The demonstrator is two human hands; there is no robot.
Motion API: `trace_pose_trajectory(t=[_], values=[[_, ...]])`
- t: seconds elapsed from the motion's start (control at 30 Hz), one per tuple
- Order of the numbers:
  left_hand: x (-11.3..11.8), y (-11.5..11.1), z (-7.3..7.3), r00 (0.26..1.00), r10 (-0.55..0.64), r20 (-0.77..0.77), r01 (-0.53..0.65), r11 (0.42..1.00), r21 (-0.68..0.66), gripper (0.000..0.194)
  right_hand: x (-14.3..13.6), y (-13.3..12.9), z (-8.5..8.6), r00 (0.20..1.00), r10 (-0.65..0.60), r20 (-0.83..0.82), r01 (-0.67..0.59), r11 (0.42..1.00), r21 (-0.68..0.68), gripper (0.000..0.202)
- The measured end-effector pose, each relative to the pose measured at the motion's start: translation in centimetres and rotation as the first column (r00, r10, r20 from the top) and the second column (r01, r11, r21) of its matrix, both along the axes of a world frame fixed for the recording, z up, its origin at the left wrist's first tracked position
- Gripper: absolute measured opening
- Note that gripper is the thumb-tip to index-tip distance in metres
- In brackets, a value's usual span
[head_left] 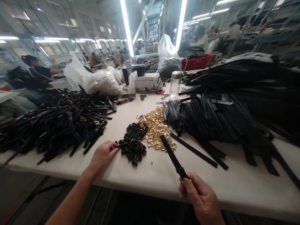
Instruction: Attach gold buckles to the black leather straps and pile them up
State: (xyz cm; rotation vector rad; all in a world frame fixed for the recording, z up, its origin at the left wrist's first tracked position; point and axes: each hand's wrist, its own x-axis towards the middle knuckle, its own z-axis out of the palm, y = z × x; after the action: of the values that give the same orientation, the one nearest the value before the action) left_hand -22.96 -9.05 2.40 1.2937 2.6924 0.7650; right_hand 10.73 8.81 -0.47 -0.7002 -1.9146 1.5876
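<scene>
Overhead, bright tube lights; below, pale table [131,175].

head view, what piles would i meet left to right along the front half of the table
Black straps with gold-coloured buckles, small black loops, gold-coloured metal pieces, flat black straps.

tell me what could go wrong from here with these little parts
The black loops touch the gold buckles, so the piles might mix. The left hand, at the loops' edge, could drag extra ones out. The strap in the right hand points toward the buckles and could knock some loose if it swings.
</scene>
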Motion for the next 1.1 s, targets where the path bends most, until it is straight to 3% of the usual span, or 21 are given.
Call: trace_pose_trajectory(t=[0.1,0.2,0.3,0.37,0.47,0.6,0.77,1.0,1.1], values=[[0.5,0.4,0.6,1.0,0.016,0.011,-0.017,0.998,0.055,0.021,-0.4,-0.4,0.3,1.0,0.016,0.004,-0.016,1.0,0.022,0.037],[3.4,1.0,1.0,0.955,0.019,0.295,-0.091,0.968,0.233,0.027,-1.2,-1.2,1.3,0.999,0.041,0.008,-0.042,0.997,0.069,0.035],[8.1,2.1,1.1,0.752,-0.086,0.653,-0.224,0.899,0.376,0.033,-2.1,-2.0,2.3,0.998,0.058,0.019,-0.06,0.989,0.137,0.03],[11.3,3.0,1.1,0.595,-0.167,0.786,-0.298,0.863,0.408,0.035,-2.5,-2.5,2.8,0.998,0.058,0.025,-0.062,0.98,0.19,0.029],[14.9,4.2,1.1,0.402,-0.264,0.876,-0.34,0.846,0.411,0.036,-2.7,-3.0,3.5,0.999,0.037,0.029,-0.043,0.971,0.237,0.028],[17.0,5.2,1.0,0.277,-0.305,0.911,-0.357,0.848,0.392,0.033,-2.3,-3.2,3.9,0.999,-0.001,0.033,-0.009,0.959,0.282,0.026],[17.4,5.4,0.9,0.227,-0.307,0.924,-0.385,0.843,0.375,0.031,-1.8,-3.2,3.9,0.999,-0.015,0.037,0.002,0.948,0.317,0.026],[17.5,5.2,1.0,0.285,-0.344,0.895,-0.369,0.822,0.434,0.027,-1.6,-3.4,3.7,1.0,0.005,0.007,-0.007,0.979,0.202,0.029],[17.7,5.3,1.2,0.307,-0.332,0.892,-0.352,0.831,0.431,0.027,-1.5,-3.3,3.6,1.0,-0.006,0.012,0.003,0.976,0.218,0.028]])
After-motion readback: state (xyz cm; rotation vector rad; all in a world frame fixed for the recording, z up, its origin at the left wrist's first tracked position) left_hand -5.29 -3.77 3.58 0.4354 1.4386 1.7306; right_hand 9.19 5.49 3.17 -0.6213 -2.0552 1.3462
